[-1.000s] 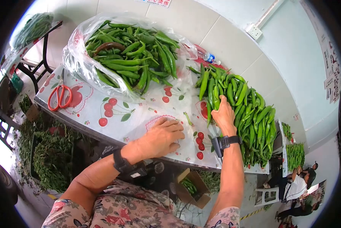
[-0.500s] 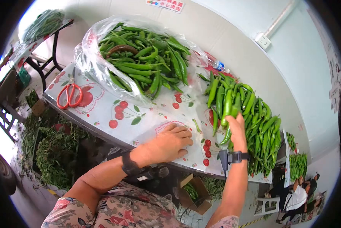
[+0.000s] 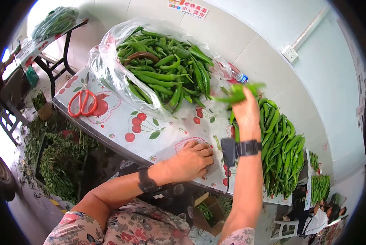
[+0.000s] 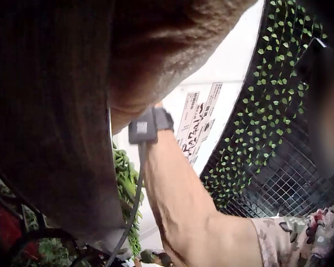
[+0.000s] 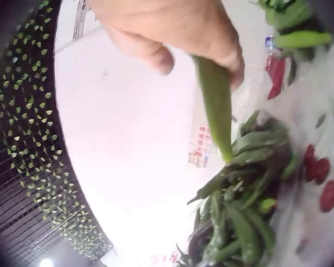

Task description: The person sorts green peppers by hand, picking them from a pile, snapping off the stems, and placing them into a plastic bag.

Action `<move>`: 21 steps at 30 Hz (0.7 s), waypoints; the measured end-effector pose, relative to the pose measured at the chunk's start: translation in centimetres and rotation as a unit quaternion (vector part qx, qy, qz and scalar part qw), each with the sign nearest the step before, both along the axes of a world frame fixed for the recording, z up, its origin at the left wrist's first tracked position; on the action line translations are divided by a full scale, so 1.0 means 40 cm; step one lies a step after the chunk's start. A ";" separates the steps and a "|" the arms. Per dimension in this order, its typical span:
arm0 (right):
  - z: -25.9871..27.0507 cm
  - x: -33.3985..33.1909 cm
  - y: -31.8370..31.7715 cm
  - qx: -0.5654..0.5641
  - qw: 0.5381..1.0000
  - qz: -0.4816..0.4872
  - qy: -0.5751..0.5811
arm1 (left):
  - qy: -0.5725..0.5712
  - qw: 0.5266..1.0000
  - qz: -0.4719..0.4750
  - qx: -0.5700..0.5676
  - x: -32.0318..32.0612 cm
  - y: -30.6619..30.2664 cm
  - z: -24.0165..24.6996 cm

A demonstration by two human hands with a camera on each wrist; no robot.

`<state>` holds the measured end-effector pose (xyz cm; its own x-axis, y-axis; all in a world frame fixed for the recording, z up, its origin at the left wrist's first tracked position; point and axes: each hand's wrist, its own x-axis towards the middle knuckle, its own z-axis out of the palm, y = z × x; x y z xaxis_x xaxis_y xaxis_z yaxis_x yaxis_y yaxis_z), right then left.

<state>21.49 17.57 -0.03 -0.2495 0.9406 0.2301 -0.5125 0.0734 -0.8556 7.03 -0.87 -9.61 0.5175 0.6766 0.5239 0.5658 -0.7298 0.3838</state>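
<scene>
My right hand (image 3: 247, 116) grips long green chili peppers (image 3: 235, 96), blurred, above the table between the plastic bag and the laid-out pile. In the right wrist view one pepper (image 5: 216, 108) points down from its fingers. The clear plastic bag (image 3: 105, 57) bulges with loose chili peppers (image 3: 162, 77), one of them brown. To the right lies a pile of chili peppers (image 3: 284, 149), mostly lined up side by side. My left hand (image 3: 192, 160) rests near the table's front edge with relaxed fingers, holding nothing.
Red-handled scissors (image 3: 82, 103) lie at the table's left end. A plastic bottle (image 3: 241, 76) is behind the bag by the wall. Below the table are a cardboard box (image 3: 211, 214) and heaped leafy stems (image 3: 60, 163). More peppers (image 3: 321, 188) lie on a farther table, with people beyond.
My right hand has taken chili peppers from the laid-out pile and lifted them up and back toward the bag. The left hand stays on the table; the head view has shifted slightly.
</scene>
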 end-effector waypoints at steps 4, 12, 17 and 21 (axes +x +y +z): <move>0.087 -0.208 -0.055 0.017 0.989 0.107 -0.101 | -0.001 1.000 -0.009 -0.007 -0.008 -0.001 0.006; 0.054 -0.132 -0.129 0.104 0.920 0.065 -0.372 | -0.014 1.000 -0.004 0.004 -0.001 0.002 -0.006; 0.043 0.083 -0.122 0.065 0.862 -0.039 -0.501 | -0.021 1.000 -0.009 -0.012 -0.002 -0.002 0.000; -0.006 0.217 -0.124 0.059 0.727 -0.126 -0.672 | -0.027 0.999 -0.015 -0.012 -0.008 -0.005 0.012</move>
